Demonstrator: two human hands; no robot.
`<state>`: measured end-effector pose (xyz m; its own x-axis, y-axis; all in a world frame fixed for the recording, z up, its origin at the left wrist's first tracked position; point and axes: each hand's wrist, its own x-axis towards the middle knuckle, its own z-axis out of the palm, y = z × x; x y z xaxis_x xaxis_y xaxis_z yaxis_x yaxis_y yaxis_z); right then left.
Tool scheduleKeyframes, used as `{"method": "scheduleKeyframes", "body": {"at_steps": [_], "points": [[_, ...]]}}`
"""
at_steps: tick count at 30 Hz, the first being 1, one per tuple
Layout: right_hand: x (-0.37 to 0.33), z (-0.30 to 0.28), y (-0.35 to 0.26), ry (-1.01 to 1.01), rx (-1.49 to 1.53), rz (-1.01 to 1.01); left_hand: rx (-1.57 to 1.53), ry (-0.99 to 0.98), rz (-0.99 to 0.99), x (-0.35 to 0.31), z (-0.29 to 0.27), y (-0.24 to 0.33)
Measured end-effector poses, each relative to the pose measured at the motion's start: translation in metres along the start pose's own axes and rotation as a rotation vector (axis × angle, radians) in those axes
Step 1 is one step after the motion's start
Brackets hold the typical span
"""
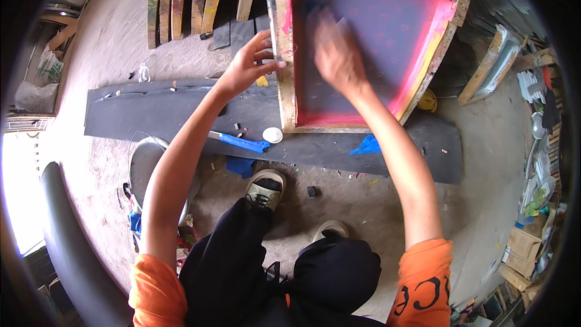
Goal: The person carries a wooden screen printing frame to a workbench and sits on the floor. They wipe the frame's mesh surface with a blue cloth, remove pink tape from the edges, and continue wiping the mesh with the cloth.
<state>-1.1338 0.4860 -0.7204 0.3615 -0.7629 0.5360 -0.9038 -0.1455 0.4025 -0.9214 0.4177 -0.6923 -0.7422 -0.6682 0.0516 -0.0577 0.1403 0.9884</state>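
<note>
A wooden screen-printing frame (287,94), smeared with pink along its edges, stands tilted up in front of me. Its dark mesh (381,36) carries rows of faint pinkish marks. My left hand (249,63) grips the frame's left side bar, thumb on the near face and fingers at the outer edge. Over the left part of the mesh is my right hand (339,57), smeared by motion. Something dark shows by its fingertips, too blurred to make out; whether the fingers close on it is unclear.
Below the frame, a long dark mat (157,109) lies on the floor with a white round lid (273,135) and blue strips (243,143). Several wooden bars (180,0) stand at the back left. Another small frame (491,63) leans at the right, near piled clutter (535,188).
</note>
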Motion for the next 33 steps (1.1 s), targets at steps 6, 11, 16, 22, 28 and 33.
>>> {"method": "scheduleKeyframes", "body": {"at_steps": [6, 11, 16, 22, 28, 33], "points": [[-0.093, 0.015, 0.034, -0.122, 0.098, -0.441, 0.086, 0.004, -0.015, 0.001, 0.008, 0.001], [0.005, -0.006, 0.059, 0.311, 0.218, 0.445, 0.074, 0.009, -0.002, -0.002, 0.005, -0.002], [-0.013, -0.01, -0.062, 0.155, 0.714, 0.274, 0.145, 0.045, 0.046, -0.001, 0.005, -0.01], [-0.12, -0.019, -0.134, -0.227, 0.956, 0.493, 0.191, 0.056, 0.081, 0.002, 0.007, -0.016], [-0.13, -0.025, -0.095, -0.216, 0.728, 0.168, 0.212, 0.023, 0.057, 0.0, 0.006, -0.007], [-0.148, -0.029, -0.099, -0.229, 0.597, 0.456, 0.172, 0.021, 0.064, -0.003, 0.006, -0.009]]}}
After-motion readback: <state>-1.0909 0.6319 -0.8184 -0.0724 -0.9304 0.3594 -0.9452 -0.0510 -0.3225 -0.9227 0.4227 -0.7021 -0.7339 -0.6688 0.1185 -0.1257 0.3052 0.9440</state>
